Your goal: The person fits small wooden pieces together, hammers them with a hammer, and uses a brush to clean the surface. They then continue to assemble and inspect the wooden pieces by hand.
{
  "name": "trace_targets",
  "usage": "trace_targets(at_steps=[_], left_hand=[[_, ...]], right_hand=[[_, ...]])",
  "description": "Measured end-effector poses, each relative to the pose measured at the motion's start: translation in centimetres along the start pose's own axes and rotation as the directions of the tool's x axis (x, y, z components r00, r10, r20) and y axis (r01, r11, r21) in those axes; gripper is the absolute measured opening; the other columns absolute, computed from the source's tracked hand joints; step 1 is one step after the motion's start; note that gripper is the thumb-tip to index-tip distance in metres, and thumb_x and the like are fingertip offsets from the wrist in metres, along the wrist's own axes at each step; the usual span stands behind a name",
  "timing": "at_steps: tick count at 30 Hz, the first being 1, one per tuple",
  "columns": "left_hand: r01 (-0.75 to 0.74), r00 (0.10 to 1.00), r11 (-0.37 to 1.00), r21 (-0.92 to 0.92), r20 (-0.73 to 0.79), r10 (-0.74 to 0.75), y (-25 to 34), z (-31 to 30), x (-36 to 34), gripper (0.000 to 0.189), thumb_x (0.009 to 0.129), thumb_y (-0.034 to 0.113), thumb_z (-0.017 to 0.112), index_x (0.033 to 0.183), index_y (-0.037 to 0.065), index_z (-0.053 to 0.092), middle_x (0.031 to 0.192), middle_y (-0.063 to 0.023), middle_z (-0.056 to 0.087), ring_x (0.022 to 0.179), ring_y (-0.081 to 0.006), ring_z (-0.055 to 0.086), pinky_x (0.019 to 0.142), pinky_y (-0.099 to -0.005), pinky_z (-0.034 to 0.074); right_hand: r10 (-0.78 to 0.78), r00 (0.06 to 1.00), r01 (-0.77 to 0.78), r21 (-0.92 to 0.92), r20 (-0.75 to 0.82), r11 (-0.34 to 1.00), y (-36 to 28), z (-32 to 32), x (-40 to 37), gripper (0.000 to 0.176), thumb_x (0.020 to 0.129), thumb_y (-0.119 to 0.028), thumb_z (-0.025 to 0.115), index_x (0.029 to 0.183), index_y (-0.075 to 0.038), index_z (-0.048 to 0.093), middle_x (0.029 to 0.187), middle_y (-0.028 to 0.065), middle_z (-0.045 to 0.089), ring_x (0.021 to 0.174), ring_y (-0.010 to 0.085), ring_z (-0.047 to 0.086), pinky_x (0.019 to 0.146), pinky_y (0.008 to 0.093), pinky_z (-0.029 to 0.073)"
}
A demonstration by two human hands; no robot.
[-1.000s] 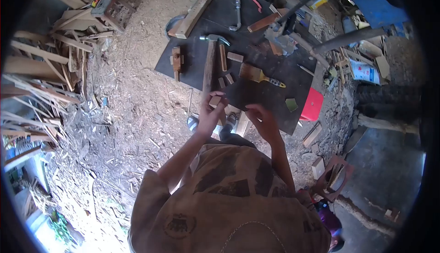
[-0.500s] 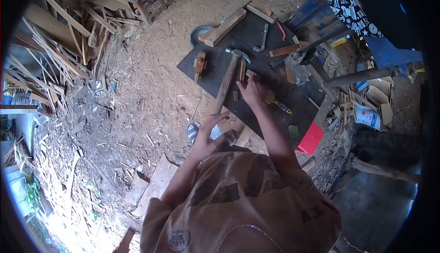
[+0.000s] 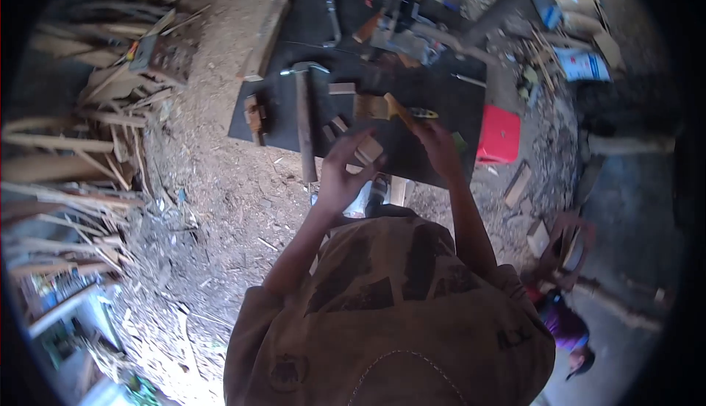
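My left hand [image 3: 347,178] is closed around a small pale wooden block [image 3: 369,151] just off the table's near edge. My right hand [image 3: 439,148] grips the lower end of a narrow orange-brown wood strip [image 3: 398,109], slightly blurred. Beneath the strip lies a paintbrush [image 3: 371,107] with a yellow-and-black handle. A hammer [image 3: 305,112] rests left of the hands, its head pointing away from me. Small wood pieces [image 3: 339,123] lie near my left fingertips, and another block [image 3: 341,88] sits farther back.
The dark tabletop [image 3: 294,34] also holds a wooden plane [image 3: 254,118], a long timber piece [image 3: 266,38] and a metal wrench-like tool [image 3: 333,22]. A red container [image 3: 498,135] stands at right. Scrap wood [image 3: 81,141] is piled left. Another person [image 3: 566,325] is at lower right.
The view has turned, shifting the table leftward and upward. My left hand, empty before, now holds the block. My right hand has left the spot beside the hammer and holds the strip.
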State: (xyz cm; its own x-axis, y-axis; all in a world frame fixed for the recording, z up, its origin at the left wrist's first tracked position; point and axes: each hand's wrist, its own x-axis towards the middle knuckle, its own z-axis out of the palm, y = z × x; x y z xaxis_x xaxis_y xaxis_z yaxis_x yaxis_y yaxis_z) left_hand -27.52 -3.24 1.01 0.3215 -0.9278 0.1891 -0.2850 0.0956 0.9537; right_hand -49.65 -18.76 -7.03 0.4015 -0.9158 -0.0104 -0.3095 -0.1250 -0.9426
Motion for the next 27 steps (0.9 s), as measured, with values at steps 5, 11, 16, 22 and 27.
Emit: trace_targets(at_steps=[5,11,16,22,27], left_hand=[[-0.063,0.994,0.997,0.052,0.089,0.058,-0.4,3.4,3.0,0.055,0.085,0.011,0.085,0.136,0.006,0.066,0.126,-0.0115,0.072,0.116,-0.0239,0.07,0.1,-0.0372,0.053],[0.056,0.983,0.996,0.073,0.17,-0.068,-8.2,7.5,1.2,0.05,0.085,0.013,0.086,0.131,0.006,0.067,0.125,-0.0123,0.072,0.116,-0.0277,0.072,0.097,-0.0383,0.056],[0.034,0.984,0.997,0.068,0.171,-0.045,-7.9,7.6,0.6,0.049,0.085,0.014,0.087,0.13,0.005,0.068,0.124,-0.013,0.073,0.114,-0.0295,0.073,0.094,-0.039,0.058],[0.053,0.989,0.993,0.104,0.134,-0.067,-7.7,7.5,0.8,0.049,0.085,0.013,0.085,0.13,0.005,0.067,0.12,-0.0153,0.073,0.113,-0.0321,0.073,0.092,-0.0404,0.058],[-0.009,0.992,0.995,0.099,0.127,-0.003,-8.2,7.3,0.9,0.051,0.085,0.012,0.084,0.132,0.005,0.066,0.117,-0.0171,0.074,0.112,-0.0346,0.073,0.092,-0.0415,0.058]], right_hand=[[0.27,0.943,-0.287,-0.07,-0.195,0.955,0.5,-5.7,-5.7,0.039,0.102,-0.037,0.071,0.111,0.0,0.072,0.088,0.0064,0.073,0.081,0.0118,0.066,0.074,0.0296,0.051],[0.331,0.912,-0.346,-0.018,-0.241,0.938,-0.1,-6.0,-9.0,0.038,0.101,-0.037,0.071,0.111,-0.001,0.072,0.09,0.0046,0.073,0.081,0.0108,0.065,0.074,0.0287,0.05],[0.255,0.952,-0.252,0.041,-0.168,0.967,-3.1,-4.1,-8.6,0.034,0.101,-0.032,0.072,0.112,0.0,0.071,0.092,0.0064,0.074,0.083,0.0132,0.07,0.074,0.0297,0.053],[0.088,0.996,-0.091,-0.138,-0.027,0.986,-7.9,-1.7,-7.5,0.027,0.101,-0.024,0.072,0.112,0.0,0.07,0.095,0.0107,0.077,0.087,0.0197,0.075,0.078,0.0329,0.056],[0.06,0.997,-0.054,-0.118,0.048,0.992,-7.8,-0.7,-6.9,0.025,0.101,-0.023,0.072,0.113,-0.001,0.07,0.096,0.0121,0.077,0.088,0.0207,0.075,0.079,0.0332,0.056]])
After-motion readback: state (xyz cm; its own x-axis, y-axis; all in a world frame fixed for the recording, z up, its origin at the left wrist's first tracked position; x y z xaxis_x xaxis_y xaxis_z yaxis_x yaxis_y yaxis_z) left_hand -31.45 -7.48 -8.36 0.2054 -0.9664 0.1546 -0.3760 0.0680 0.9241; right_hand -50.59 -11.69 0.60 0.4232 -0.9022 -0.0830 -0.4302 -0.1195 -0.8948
